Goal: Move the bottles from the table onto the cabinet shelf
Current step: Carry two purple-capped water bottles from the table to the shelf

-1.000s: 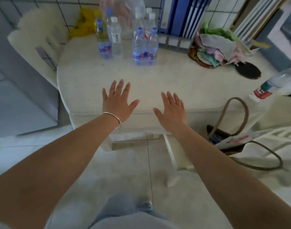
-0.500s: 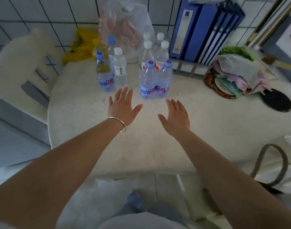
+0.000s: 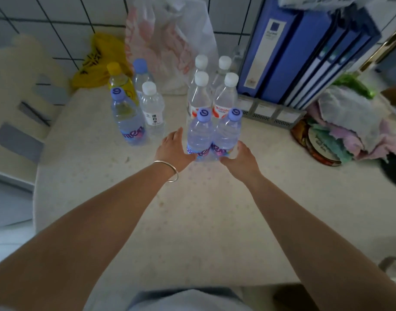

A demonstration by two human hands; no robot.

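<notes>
Two clear bottles with blue caps stand side by side on the pale table (image 3: 192, 221). My left hand (image 3: 173, 149) grips the left blue-capped bottle (image 3: 200, 135) from its left side, thumb across the front. My right hand (image 3: 239, 160) wraps the right blue-capped bottle (image 3: 227, 133) low down from its right side. Several white-capped bottles (image 3: 199, 97) stand just behind them. Another group stands to the left: a blue-capped bottle (image 3: 127, 120), a clear white-capped one (image 3: 153, 108) and a yellow one (image 3: 119, 81). No cabinet shelf shows.
Blue binders (image 3: 304, 52) stand in a grey rack (image 3: 268, 113) at the back right. A clear plastic bag (image 3: 170, 41) and a yellow bag (image 3: 96, 61) lean on the tiled wall. A pile of cloths (image 3: 349, 122) lies right. A pale chair (image 3: 17, 86) stands left.
Both hands moved forward from hovering flat over the table to the front pair of blue-capped bottles and took hold of them. The view has come closer to the table.
</notes>
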